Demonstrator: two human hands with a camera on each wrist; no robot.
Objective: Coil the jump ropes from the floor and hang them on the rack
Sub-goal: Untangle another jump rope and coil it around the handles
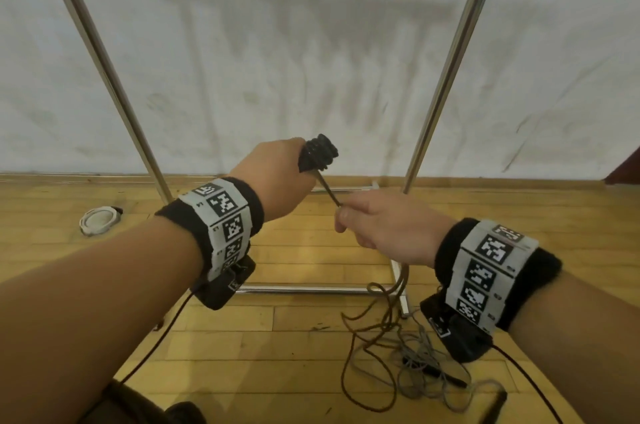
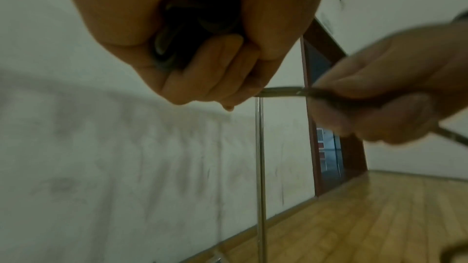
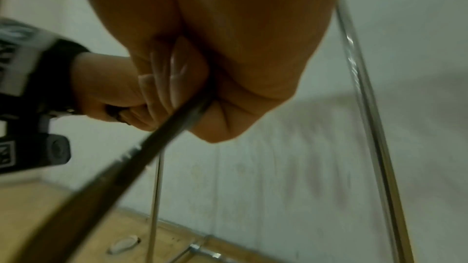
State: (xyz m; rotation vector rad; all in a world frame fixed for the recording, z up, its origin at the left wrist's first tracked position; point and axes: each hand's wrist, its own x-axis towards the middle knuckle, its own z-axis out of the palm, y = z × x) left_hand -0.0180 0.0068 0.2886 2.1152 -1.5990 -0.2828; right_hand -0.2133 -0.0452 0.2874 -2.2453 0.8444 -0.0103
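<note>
While my left hand (image 1: 277, 177) grips the black ribbed jump-rope handle (image 1: 318, 152), my right hand (image 1: 384, 226) pinches its thin brown cord (image 1: 329, 191) just beside it, before the chrome rack (image 1: 446, 67). Loose cord crosses a grey rope (image 1: 420, 345) on the floor; I judge pulling could snag both.

Bright, even indoor light in the head view, with soft streaked shadows on the plain white wall (image 1: 311, 42) and a dull sheen along the slanted chrome metal rack poles (image 1: 453, 53). Straight poles splayed by wide-angle bend toward the edges. Dimmer, greenish-tinted wrist views — motion-smeared, near skin and cord out of focus.
</note>
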